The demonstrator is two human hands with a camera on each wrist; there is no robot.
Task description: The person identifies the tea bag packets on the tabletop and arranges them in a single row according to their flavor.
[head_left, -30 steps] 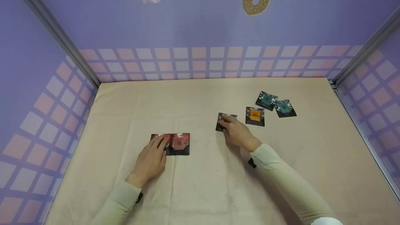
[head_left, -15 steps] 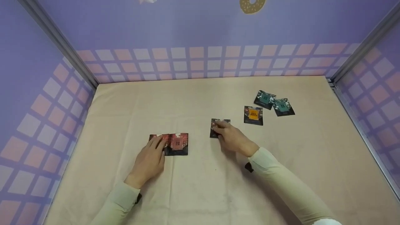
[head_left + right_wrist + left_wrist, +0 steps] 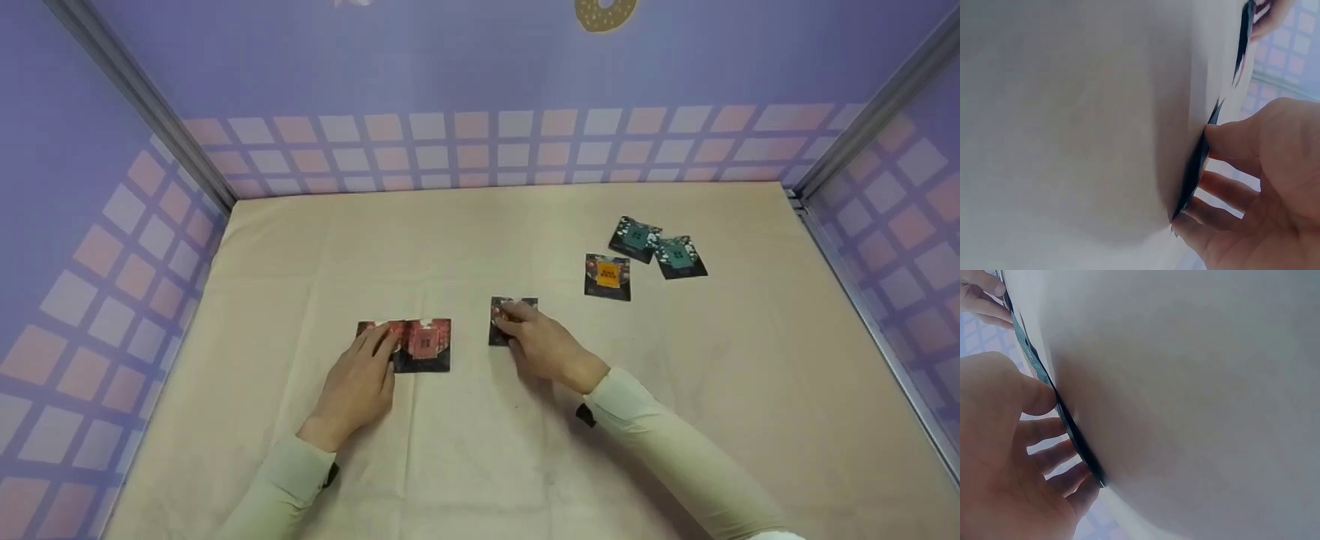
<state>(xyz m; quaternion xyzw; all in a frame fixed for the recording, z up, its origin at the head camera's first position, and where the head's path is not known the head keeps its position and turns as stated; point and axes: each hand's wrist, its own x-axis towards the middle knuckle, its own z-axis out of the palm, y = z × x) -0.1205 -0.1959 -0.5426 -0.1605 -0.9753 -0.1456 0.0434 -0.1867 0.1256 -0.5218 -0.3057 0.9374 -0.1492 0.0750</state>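
Two red-and-black sachets lie side by side on the cloth in the head view. My left hand rests on the left red sachet with its fingers nearly straight, hiding most of it. The right red sachet lies just beyond my fingertips. To the right, my right hand pinches a dark sachet, whose label is mostly covered. That sachet is flat and thin in the right wrist view, with my thumb and fingers along it. A small gap separates it from the red pair.
An orange-labelled sachet lies farther back on the right. Behind it are two green-labelled sachets, touching at their corners. A pale cloth covers the table, and purple checked walls enclose its back and sides.
My right hand has slid the dark sachet left and toward me, closer to the red pair. My left hand has stayed on the left red sachet.
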